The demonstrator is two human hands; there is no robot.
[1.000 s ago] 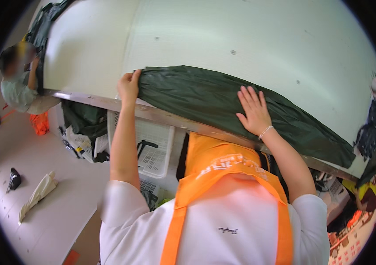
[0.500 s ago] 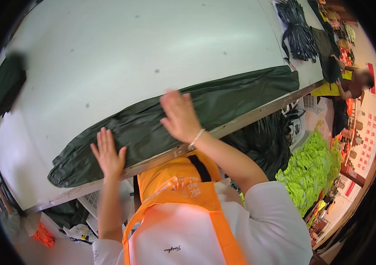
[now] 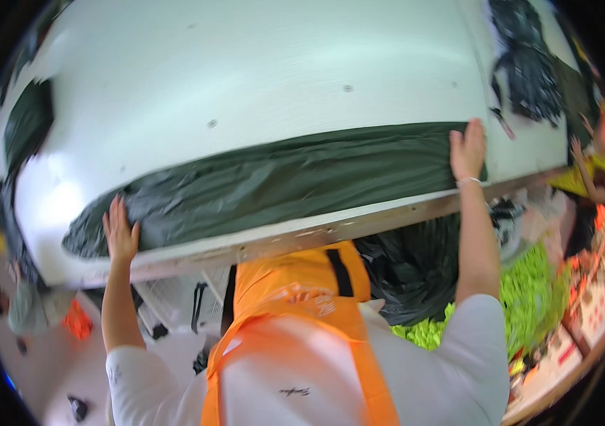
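A long, folded strip of dark green, slightly shiny fabric (image 3: 295,177) lies along the near edge of a white table (image 3: 267,64). My left hand (image 3: 120,231) rests flat on its rounded left end, fingers stretched out. At the other end my right hand (image 3: 468,150), with a light bracelet at the wrist, lies flat over the fabric close to its right tip. Both hands are open and grip nothing. Some creases run lengthwise through the cloth between them.
A bundle of black plastic-like strips (image 3: 526,67) lies at the table's far right. Dark green cloth (image 3: 29,124) hangs over the left edge. Under the table are a black heap (image 3: 412,266) and bright lime-green garments (image 3: 530,295). Other people are at the far right and left.
My right hand has slid from the middle of the fabric to its right end. My left hand has stayed near the left end. The fabric looks flatter, and the view has shifted.
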